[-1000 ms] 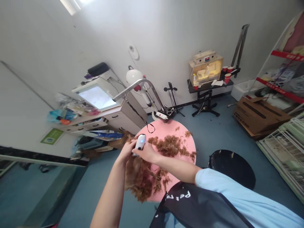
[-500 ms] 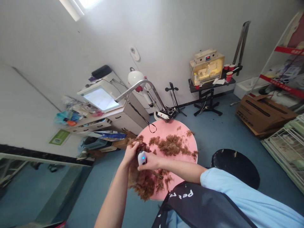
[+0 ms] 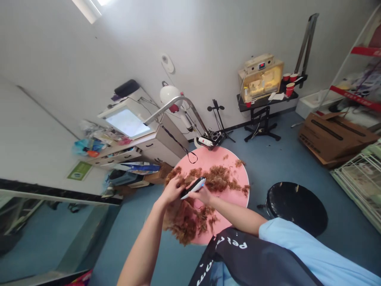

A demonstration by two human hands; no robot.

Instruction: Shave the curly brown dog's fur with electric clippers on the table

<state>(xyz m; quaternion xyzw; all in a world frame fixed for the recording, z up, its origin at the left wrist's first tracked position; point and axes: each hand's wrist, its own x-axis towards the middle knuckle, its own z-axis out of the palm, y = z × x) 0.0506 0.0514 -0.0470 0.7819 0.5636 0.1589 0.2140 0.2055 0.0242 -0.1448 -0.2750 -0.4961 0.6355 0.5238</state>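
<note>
On the round pink table (image 3: 198, 156) is a brown curly-coated animal, apparently a dog (image 3: 178, 222), partly hidden by my arms. My left hand (image 3: 172, 190) grips it at its upper part, fingers curled into the fur. In my right hand (image 3: 201, 194) is a white and black hair clipper (image 3: 194, 188) with a small blue light. The clipper lies slantwise, its lower left end close to my left hand and the fur. Whether its blade touches the coat is hidden. Clumps of cut brown fur (image 3: 218, 178) are spread over the table.
A metal grooming arm (image 3: 166, 108) with a black loop (image 3: 192, 158) reaches over the table's far side. A black round stool (image 3: 296, 206) stands at the right. Behind are a white hair dryer (image 3: 170, 96), drawers (image 3: 151, 145) and a cardboard box (image 3: 336, 135).
The clipper has turned from upright to slanting, its lit end now up and right. My right hand has shifted right and up; my left hand has moved slightly to the right over the fur.
</note>
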